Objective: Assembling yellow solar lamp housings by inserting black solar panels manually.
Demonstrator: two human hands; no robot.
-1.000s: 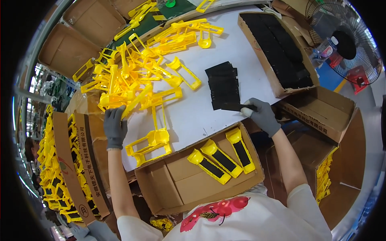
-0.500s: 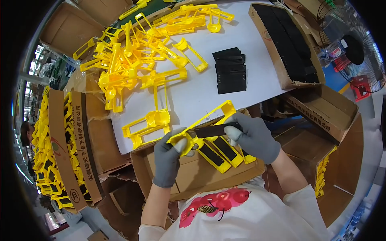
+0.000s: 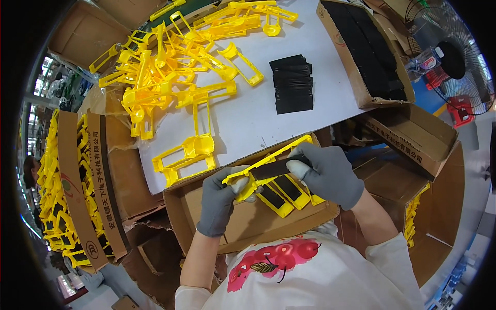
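My left hand (image 3: 217,201), in a grey glove, is closed round the near left end of a yellow plastic frame (image 3: 245,193). My right hand (image 3: 333,175), gloved too, pinches a flat black rectangular strip (image 3: 271,169) between thumb and fingers, close to the frame's far end. The strip lies along the frame's long opening, its left end against the frame; whether it sits fully inside I cannot tell. Both hands are above an open cardboard box (image 3: 240,237). In that box lie several yellow frames (image 3: 284,209) with black strips in them, partly hidden by my hands.
On the white table (image 3: 243,124) a heap of yellow frames (image 3: 155,77) spreads at left, beside a stack of black strips (image 3: 293,90). A carton of black strips (image 3: 361,57) stands far right. Filled cartons (image 3: 98,181) flank the left; a fan (image 3: 454,59) stands back right.
The black strip now lies closer along the yellow frame, and its left end has come against the frame. Both hands and the frame have tilted slightly; the whole view has shifted a little.
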